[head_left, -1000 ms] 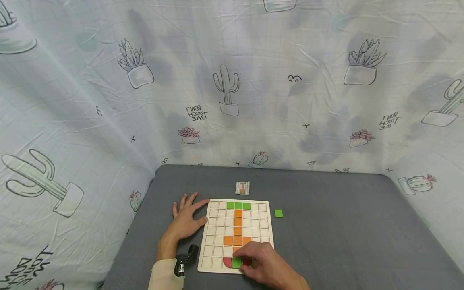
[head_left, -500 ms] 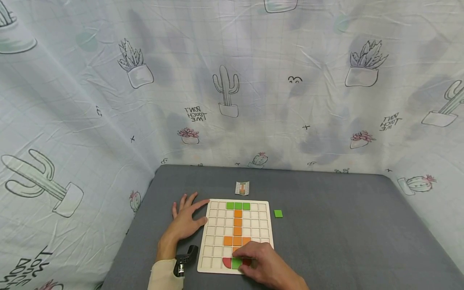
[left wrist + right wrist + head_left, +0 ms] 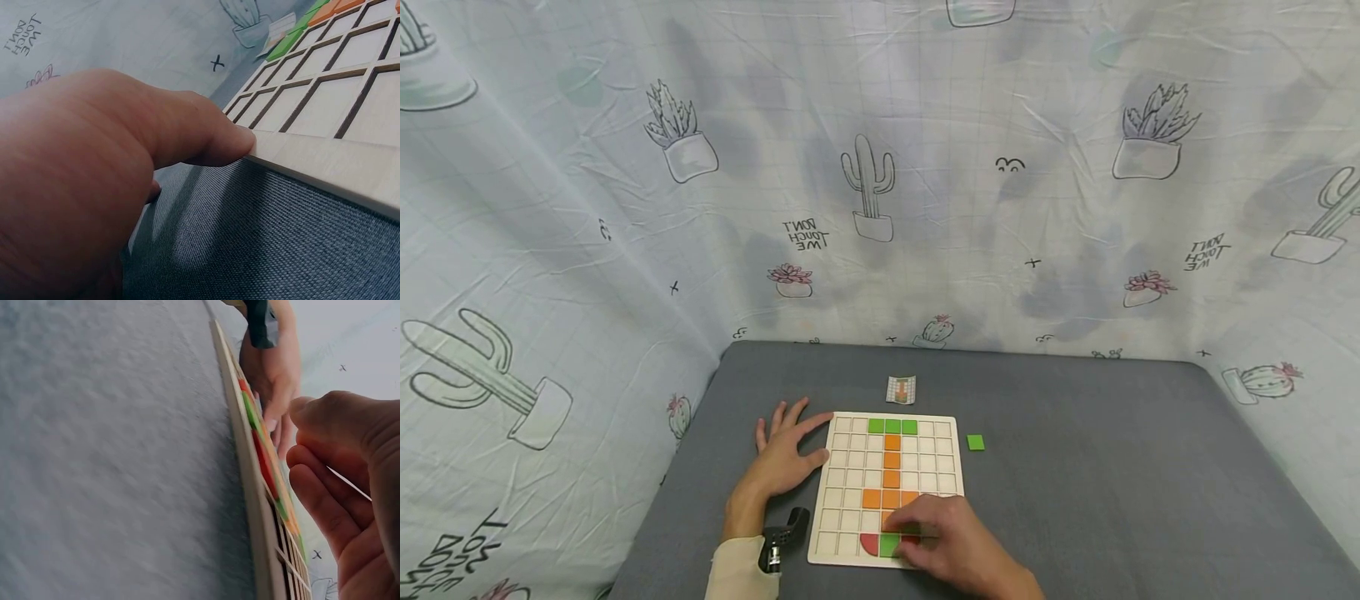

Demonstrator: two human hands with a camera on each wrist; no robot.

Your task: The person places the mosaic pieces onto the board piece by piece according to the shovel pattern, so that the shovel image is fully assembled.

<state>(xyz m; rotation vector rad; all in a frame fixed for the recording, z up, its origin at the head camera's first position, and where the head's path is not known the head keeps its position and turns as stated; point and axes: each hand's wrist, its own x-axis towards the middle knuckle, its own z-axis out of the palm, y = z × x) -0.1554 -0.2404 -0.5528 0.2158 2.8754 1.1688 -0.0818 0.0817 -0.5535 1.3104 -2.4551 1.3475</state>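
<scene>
A pale wooden grid board [image 3: 856,458] lies on the grey table. Green squares fill part of its far row, an orange column [image 3: 892,460] runs toward the near side, and a red rounded piece [image 3: 869,544] sits beside a green square [image 3: 889,546] in the near row. My left hand [image 3: 784,462] is spread flat, thumb and index fingertip touching the board's left edge. Over the near right part of the board is my right hand [image 3: 958,542], its thumb and fingers loosely bent and apart; the right wrist view shows nothing between them. It partly hides a second red piece [image 3: 265,464].
A loose green square [image 3: 975,442] lies right of the board. Beyond the far edge sits a small printed pattern card [image 3: 901,390]. A patterned curtain [image 3: 955,208] hangs behind and at the sides of the table [image 3: 1090,467].
My right hand has lifted slightly and shifted a little to the right over the near row. The left hand and the board have stayed where they were.
</scene>
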